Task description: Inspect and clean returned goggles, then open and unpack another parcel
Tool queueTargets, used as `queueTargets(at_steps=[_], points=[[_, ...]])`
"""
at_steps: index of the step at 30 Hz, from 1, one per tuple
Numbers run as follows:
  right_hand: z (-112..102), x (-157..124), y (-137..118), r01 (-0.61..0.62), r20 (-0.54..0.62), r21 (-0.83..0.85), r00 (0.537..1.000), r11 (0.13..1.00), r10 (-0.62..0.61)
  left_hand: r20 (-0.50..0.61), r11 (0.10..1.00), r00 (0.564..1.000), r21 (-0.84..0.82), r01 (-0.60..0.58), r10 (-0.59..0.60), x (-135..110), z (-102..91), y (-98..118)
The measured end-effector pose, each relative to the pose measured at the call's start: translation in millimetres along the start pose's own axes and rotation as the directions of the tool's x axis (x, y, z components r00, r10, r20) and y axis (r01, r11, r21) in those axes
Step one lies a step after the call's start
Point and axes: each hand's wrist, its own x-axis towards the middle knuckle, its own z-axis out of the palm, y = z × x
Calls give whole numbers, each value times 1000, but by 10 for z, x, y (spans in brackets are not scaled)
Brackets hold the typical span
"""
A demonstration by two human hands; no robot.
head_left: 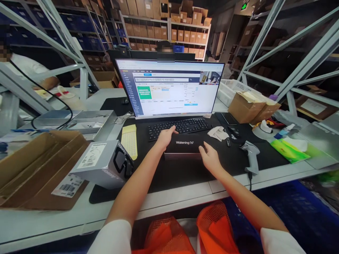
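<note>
Head view, hidden: the left hand is covering the black box's left end, and the right hand is masking its near right corner
Axis: the box is lying flat on the black mat, long side running left to right, white lettering facing up
Position: it is sitting between both hands, just before the keyboard
Left grip: fingers are lying stretched, loosely spread
Right grip: fingers are bending onto the corner; clamping or not, cannot tell

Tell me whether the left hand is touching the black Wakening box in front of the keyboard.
Touching. The head view shows the left hand wrapped over the left end of the black box, with its fingers lying on the top edge and no gap.
</note>
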Motion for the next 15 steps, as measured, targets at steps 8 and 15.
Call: queueTargets(at_steps=[8, 15], points=[[-177, 264, -251, -34, 80, -172, 996, 985, 48, 13, 992, 992, -14, 125, -125, 33, -61, 64], [-183, 425, -232, 78, 222, -357, 975, 931, 3, 33, 999, 999, -24, 33, -33, 27, -30, -4]])
